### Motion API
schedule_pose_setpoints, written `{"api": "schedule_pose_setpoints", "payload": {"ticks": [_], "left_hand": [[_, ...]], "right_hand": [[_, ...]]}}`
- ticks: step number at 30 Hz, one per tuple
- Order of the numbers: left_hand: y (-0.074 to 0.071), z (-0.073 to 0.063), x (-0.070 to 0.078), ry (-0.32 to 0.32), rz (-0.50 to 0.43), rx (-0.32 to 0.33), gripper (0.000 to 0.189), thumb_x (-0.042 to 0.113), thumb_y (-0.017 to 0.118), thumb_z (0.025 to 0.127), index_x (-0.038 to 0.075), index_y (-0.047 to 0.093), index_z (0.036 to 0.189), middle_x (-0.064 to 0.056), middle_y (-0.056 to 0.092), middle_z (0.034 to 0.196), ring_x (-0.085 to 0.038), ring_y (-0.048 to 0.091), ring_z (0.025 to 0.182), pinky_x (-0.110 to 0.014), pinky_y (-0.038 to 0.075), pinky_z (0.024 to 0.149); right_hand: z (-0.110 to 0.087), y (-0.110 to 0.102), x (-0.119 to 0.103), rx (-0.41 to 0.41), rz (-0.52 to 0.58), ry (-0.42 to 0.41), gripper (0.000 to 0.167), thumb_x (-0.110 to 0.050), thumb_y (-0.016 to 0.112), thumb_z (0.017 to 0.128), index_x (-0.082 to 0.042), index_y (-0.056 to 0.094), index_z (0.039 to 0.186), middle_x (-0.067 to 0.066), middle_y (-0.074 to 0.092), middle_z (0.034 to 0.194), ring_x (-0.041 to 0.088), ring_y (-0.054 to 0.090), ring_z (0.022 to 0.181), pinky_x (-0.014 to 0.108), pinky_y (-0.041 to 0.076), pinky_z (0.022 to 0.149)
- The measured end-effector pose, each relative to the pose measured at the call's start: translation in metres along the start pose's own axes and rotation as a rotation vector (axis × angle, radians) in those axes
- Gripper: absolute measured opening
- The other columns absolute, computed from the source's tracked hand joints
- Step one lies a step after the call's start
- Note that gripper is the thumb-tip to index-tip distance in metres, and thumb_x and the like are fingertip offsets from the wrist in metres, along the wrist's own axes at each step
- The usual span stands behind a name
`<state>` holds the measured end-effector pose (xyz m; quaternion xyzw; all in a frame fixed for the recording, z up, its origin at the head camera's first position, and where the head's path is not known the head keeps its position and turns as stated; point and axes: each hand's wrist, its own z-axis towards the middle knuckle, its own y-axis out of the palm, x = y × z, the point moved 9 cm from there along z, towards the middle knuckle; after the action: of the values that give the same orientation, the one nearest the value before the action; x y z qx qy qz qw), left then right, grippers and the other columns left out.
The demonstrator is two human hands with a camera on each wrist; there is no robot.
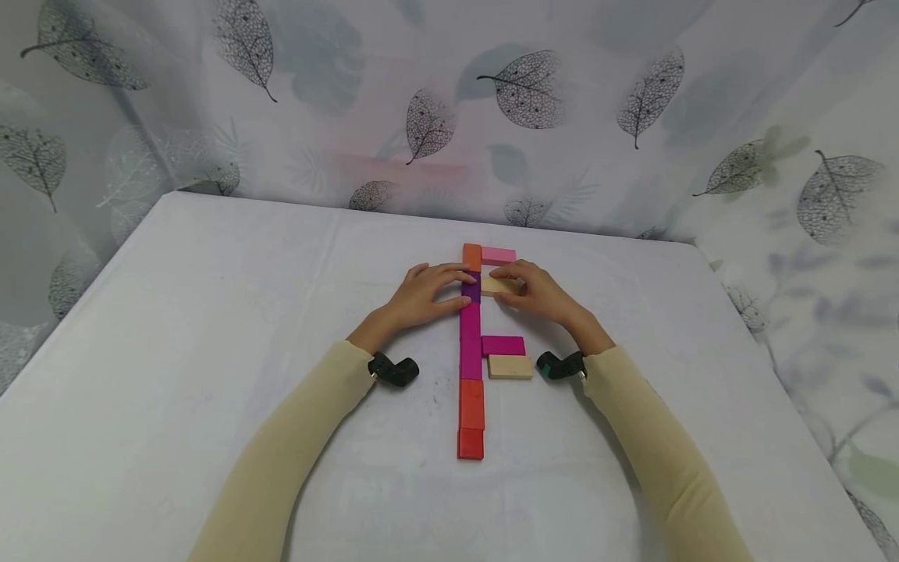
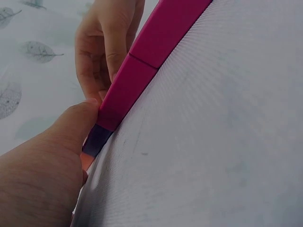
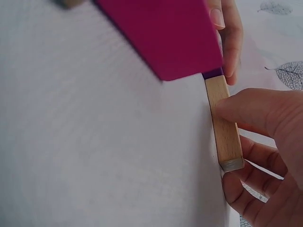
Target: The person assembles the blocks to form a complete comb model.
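A straight row of coloured blocks runs away from the person: red (image 1: 470, 445), red-orange (image 1: 471, 404), magenta (image 1: 470, 357), purple (image 1: 471, 290) and orange (image 1: 472, 257) at the far end. From the left side, my left hand (image 1: 424, 297) touches the row around the purple block with fingers and thumb extended. My right hand (image 1: 539, 295) pinches a plain wooden block (image 3: 225, 125) between thumb and fingers, its end against the purple block. In the left wrist view, the left thumb (image 2: 78, 118) lies beside a magenta block (image 2: 120, 99).
A pink block (image 1: 499, 254) stands right of the orange one. Closer in, another magenta block (image 1: 502, 346) and a second wooden block (image 1: 509, 367) lie side by side right of the row. A leaf-patterned curtain (image 1: 316, 101) hangs behind the white table (image 1: 211, 312).
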<state>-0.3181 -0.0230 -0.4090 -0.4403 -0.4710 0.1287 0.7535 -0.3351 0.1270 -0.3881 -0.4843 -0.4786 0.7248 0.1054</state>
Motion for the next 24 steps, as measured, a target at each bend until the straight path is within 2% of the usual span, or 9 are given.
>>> {"api": "schedule_pose_setpoints", "payload": {"ticks": [5, 13, 24], "left_hand": [[-0.001, 0.002, 0.003, 0.013, 0.001, 0.004, 0.04, 0.038, 0.058, 0.097, 0.021, 0.058, 0.134, 0.001, 0.041, 0.152, -0.013, 0.033, 0.142, -0.049, 0.009, 0.118], [0.0, 0.003, 0.003, -0.001, 0.014, -0.004, 0.041, 0.039, 0.058, 0.098, 0.021, 0.057, 0.134, 0.001, 0.04, 0.153, -0.014, 0.032, 0.143, -0.049, 0.008, 0.118], [0.001, 0.002, 0.002, -0.012, 0.015, -0.007, 0.042, 0.04, 0.058, 0.097, 0.021, 0.057, 0.134, 0.001, 0.041, 0.152, -0.014, 0.033, 0.142, -0.049, 0.009, 0.118]], "right_hand": [[-0.002, -0.003, 0.003, 0.005, 0.003, 0.026, 0.043, -0.008, 0.071, 0.088, 0.0, 0.059, 0.128, 0.019, 0.057, 0.122, 0.028, 0.05, 0.099, 0.036, 0.048, 0.08], [-0.006, -0.004, 0.002, 0.003, 0.047, 0.003, 0.044, -0.006, 0.071, 0.088, 0.001, 0.057, 0.129, 0.02, 0.055, 0.123, 0.03, 0.05, 0.105, 0.043, 0.051, 0.086], [-0.013, -0.008, 0.0, 0.027, 0.066, -0.034, 0.043, -0.004, 0.07, 0.088, 0.003, 0.057, 0.128, 0.022, 0.053, 0.119, 0.033, 0.049, 0.107, 0.048, 0.052, 0.087]]}}
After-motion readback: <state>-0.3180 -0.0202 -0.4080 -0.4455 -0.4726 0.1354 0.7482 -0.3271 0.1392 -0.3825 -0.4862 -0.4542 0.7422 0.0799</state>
